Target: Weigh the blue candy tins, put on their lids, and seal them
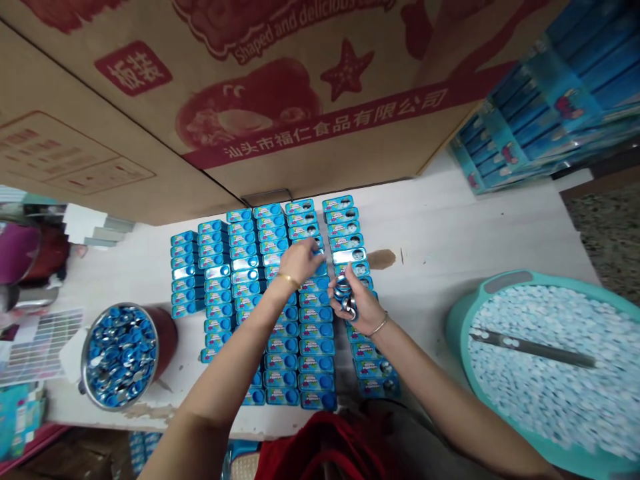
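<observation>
Rows of small blue tins (pixel 317 347) with printed lids stand in columns on the white table. My left hand (pixel 300 259) reaches over the upper part of one column, fingers bent down at a tin; what its fingertips hold, if anything, is hidden. Just right of it, my right hand (pixel 357 300) is curled around several round blue and silver caps (pixel 343 291), above the rightmost column. Tins at the far end of the two right columns show round openings with pale pieces or dark inside, while many nearer tins in the left columns have blue caps.
A metal pot (pixel 157 343) full of blue caps stands at the left. At the right, a turquoise tub (pixel 465 333) holds pale pieces and a flat strip. Large cartons (pixel 310 160) line the back; packed blue boxes (pixel 540 113) sit back right.
</observation>
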Available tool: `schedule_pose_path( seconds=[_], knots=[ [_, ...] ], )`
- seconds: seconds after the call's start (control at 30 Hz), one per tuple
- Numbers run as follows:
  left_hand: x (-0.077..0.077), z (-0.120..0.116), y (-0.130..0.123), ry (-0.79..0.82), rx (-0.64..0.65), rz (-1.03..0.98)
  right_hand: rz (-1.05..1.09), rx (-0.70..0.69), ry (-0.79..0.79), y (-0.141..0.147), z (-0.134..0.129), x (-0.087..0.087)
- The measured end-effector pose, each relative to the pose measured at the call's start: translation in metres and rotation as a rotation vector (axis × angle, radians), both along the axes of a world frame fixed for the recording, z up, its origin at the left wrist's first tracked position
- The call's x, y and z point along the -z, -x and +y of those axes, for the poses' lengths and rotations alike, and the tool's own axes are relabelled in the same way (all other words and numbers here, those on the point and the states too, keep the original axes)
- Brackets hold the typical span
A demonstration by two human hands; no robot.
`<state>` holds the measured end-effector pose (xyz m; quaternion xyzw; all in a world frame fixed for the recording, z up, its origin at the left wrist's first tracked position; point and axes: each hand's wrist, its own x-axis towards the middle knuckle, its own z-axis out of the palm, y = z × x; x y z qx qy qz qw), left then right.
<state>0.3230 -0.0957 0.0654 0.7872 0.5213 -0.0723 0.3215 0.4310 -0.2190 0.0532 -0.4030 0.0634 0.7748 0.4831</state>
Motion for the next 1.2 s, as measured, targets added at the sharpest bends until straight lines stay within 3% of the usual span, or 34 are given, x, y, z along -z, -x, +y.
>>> schedule_pose_path(
  seconds=[0.1,0.2,0.3,0.4,0.6,0.83,0.9,0.97,1.1,1.2],
  knots=[
    [-0.005,-0.028,0.013,0.171,0.112,-0.457,-0.031,-0.008,0.033,0.005,0.003,0.002],
    [-0.001,-0.038,0.017,0.165,0.037,-0.507,-0.046,-0.023,0.040,0.010,0.008,0.005],
    [0.008,-0.021,0.012,0.037,-0.174,-0.330,0.024,-0.023,-0.004,0.009,0.013,0.006],
    [0.015,0.012,0.002,-0.089,-0.257,-0.057,0.075,0.014,-0.102,0.002,0.014,0.006],
    [0.015,0.057,-0.024,0.029,-0.061,0.412,0.051,0.007,-0.137,-0.007,0.015,0.009],
    [0.012,0.063,-0.027,0.035,-0.026,0.536,0.091,-0.013,-0.087,-0.005,0.018,0.009],
    [0.007,0.053,-0.022,-0.038,-0.049,0.462,0.098,-0.012,-0.078,-0.004,0.017,0.007],
    [0.002,0.037,-0.014,-0.035,-0.030,0.201,0.101,0.001,-0.065,-0.004,0.016,0.006],
    [-0.006,0.004,0.008,0.339,0.080,-0.505,0.097,-0.006,-0.103,-0.002,0.017,0.005],
    [-0.006,-0.004,0.019,0.557,-0.029,-0.674,0.097,-0.042,-0.169,0.001,0.022,0.004]
  ],
)
